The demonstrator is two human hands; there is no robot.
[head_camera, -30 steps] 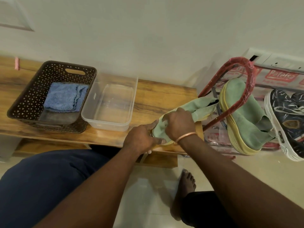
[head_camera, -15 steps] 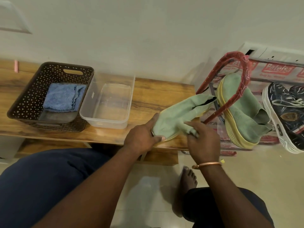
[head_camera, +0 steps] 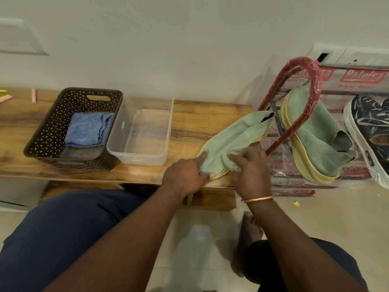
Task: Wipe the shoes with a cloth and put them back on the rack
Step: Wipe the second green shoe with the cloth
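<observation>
Gripping the toe of a green knit shoe [head_camera: 237,133] in the left hand [head_camera: 183,178], a person pinches its fabric with the right hand [head_camera: 251,171] at the counter's [head_camera: 189,123] right end. Beyond, its mate [head_camera: 315,131] leans on the rack [head_camera: 313,81], and a blue cloth [head_camera: 87,130] lies in the basket [head_camera: 52,123].

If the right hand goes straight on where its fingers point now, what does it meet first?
The shoe that the right hand wipes with a cloth; beyond it, probably the left hand's forefinger. Depth is unclear.
</observation>
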